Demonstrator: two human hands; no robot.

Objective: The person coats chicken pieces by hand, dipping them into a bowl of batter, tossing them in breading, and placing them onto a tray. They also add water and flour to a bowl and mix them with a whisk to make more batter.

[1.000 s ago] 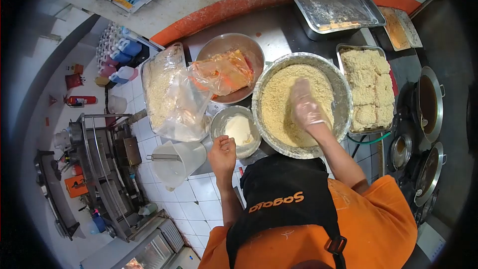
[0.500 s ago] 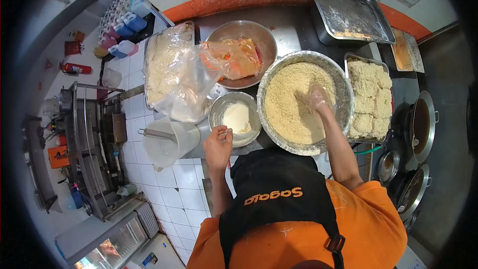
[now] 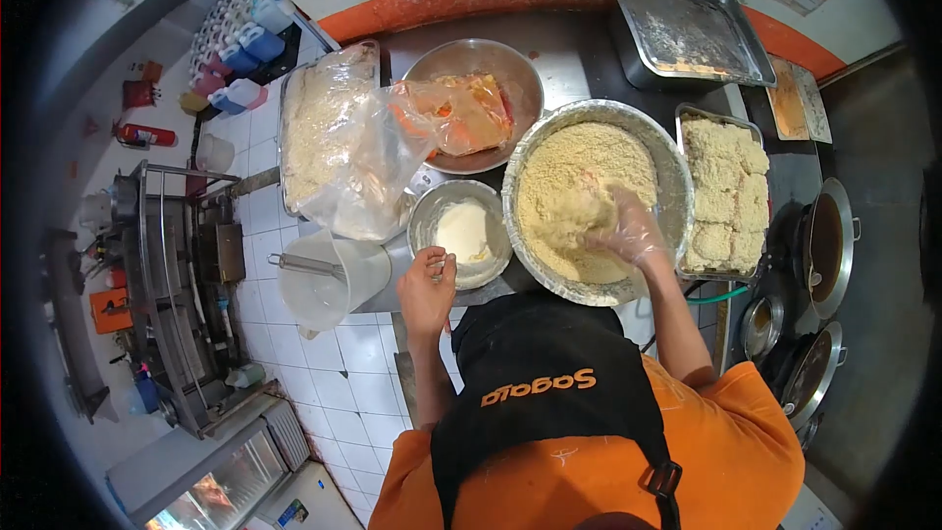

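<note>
My right hand (image 3: 633,231), in a clear plastic glove, grips a crumb-coated piece (image 3: 574,214) inside a large metal bowl (image 3: 689,172). Pale yellow breadcrumbs (image 3: 589,149) fill much of that bowl, and some look blurred around the piece. My bare left hand (image 3: 428,287) stays at the near left rim of a smaller bowl (image 3: 422,221), fingers curled in and nothing visible in them. White batter (image 3: 463,230) lies in this smaller bowl. To the right of the large bowl, a metal tray (image 3: 748,123) bears several crumb-coated pieces (image 3: 726,191).
A wide metal bowl (image 3: 525,69) holds a plastic bag with orange-red contents (image 3: 456,116). Left of it are a plastic-covered tray of crumbs (image 3: 319,128) and a translucent pitcher (image 3: 339,280) with a metal-handled tool. A deep metal pan (image 3: 687,25) stands behind; large pans (image 3: 832,245) are at right.
My right hand has turned and drawn back toward me, raising a crumb-coated piece out of the breadcrumbs. My left hand keeps its place by the smaller bowl.
</note>
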